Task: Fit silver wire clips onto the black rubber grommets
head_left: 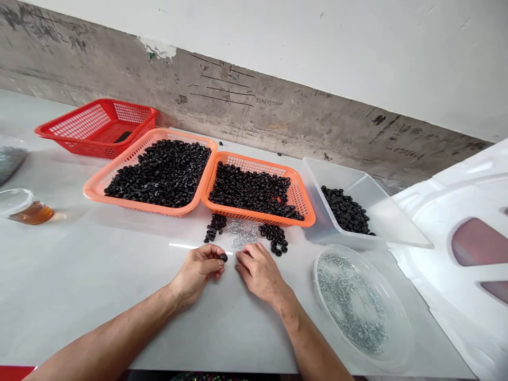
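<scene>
- Concrete wall, marked with scribbled lines, ran behind a white work table that carried all the items below.
- Left hand: thumb and fingertips were pinched on one small black rubber ring, which sat at the hand's forward edge.
- Right hand: fingers were curled downward toward the table; whether they held anything could not be seen.
- Hand spacing: the hands were apart, with only a narrow gap between them.
- Directly ahead of the hands: a small heap of silver metal bits lay between two loose clusters of black rings.
- Farther ahead: two orange plastic baskets held large quantities of black rings.
- Ahead and left of the left hand: a red plastic basket and a glass jar of amber liquid.
- Right of the right hand: a round clear tray held silver metal parts, and a clear plastic tub beyond it held more black rings.
- Working technique: a fingertip pinch gave firm control of the small ring, and the low, close hand position kept it near the heap.
</scene>
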Action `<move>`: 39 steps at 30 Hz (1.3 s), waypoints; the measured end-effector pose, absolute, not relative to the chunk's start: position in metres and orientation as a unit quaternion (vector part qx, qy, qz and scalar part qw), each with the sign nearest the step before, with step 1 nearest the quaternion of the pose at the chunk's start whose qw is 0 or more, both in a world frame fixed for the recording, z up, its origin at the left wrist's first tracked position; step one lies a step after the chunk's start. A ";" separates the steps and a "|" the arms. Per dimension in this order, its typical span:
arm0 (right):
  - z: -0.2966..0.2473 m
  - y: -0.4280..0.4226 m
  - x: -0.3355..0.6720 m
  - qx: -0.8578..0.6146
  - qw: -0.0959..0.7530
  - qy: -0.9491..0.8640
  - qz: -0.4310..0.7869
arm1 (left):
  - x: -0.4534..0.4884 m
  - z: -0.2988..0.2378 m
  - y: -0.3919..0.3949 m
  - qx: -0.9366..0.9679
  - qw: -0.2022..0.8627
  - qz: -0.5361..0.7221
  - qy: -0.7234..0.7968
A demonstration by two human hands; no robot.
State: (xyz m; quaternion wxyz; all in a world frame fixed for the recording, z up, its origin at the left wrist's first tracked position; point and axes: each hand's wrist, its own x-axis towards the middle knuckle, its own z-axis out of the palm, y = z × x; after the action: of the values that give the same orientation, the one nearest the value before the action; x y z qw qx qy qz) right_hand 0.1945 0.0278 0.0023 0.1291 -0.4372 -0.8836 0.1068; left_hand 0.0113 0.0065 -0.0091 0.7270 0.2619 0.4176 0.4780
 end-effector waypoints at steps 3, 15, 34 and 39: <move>-0.003 0.029 0.194 -0.435 0.147 -0.881 0.116 | 0.011 -0.009 0.008 0.250 0.738 0.478 0.405; 0.000 0.026 0.194 -0.482 0.300 -0.758 0.322 | 0.009 -0.007 0.009 0.236 0.775 0.468 0.354; 0.020 0.024 0.193 -0.509 0.313 -0.654 0.464 | 0.012 -0.003 0.006 0.239 0.819 0.404 0.328; 0.021 0.023 0.194 -0.491 0.310 -0.651 0.489 | 0.012 -0.006 0.005 0.265 0.805 0.419 0.324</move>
State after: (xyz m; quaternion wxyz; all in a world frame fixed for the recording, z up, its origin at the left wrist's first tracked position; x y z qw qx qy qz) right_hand 0.1936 0.0232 0.0210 0.3105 -0.4914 -0.6505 0.4889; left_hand 0.0124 0.0046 -0.0055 0.8054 0.2651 0.3243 0.4193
